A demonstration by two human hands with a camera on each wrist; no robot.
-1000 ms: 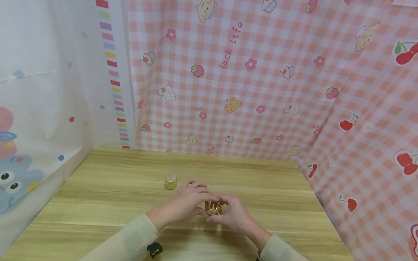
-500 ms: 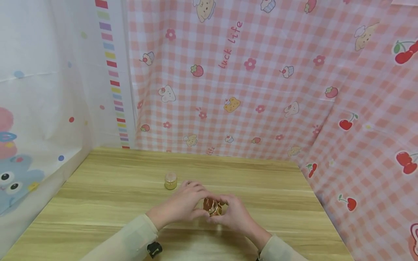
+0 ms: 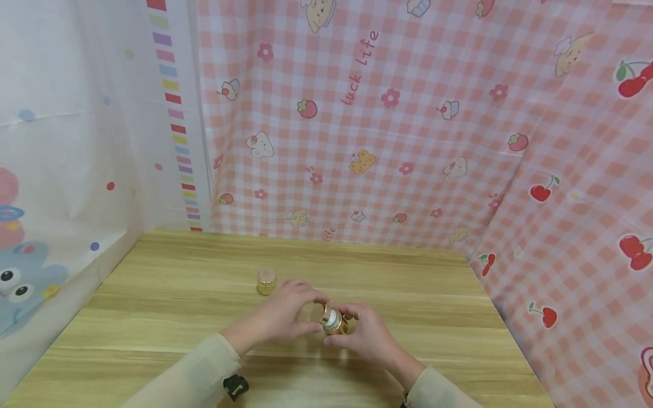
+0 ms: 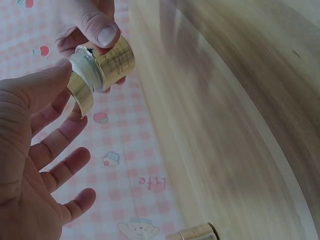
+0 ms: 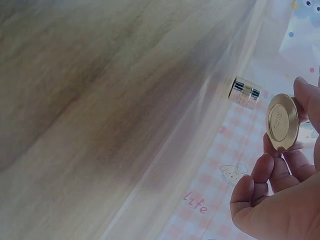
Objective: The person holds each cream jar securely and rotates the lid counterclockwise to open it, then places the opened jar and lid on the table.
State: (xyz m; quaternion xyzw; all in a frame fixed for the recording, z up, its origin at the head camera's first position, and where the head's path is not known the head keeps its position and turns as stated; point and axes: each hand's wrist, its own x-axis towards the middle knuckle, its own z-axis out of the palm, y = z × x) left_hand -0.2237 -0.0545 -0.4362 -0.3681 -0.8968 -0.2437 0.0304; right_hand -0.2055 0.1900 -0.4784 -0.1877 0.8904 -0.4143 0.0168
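My right hand (image 3: 369, 335) grips a small gold jar (image 4: 119, 61), tilted, its pale threaded neck (image 4: 86, 70) bared toward my left hand. A round gold base (image 5: 283, 123) with small lettering faces the right wrist view. Between thumb and fingertips, my left hand (image 3: 283, 313) pinches the jar's gold lid (image 4: 81, 94), held right at the neck and slanted off it. The other fingers of the left hand (image 4: 35, 145) are spread. Both hands are raised over the middle of the table.
A second small gold jar (image 3: 266, 282) with a pinkish top stands on the wood-grain table (image 3: 178, 317), behind and left of my hands. Pink checked cloth (image 3: 382, 130) hangs behind and along the right. White printed cloth (image 3: 66, 113) hangs on the left.
The lid has come away from the jar's neck, which now shows pale. My left hand has drawn slightly left with the lid, while the right hand has stayed nearly still.
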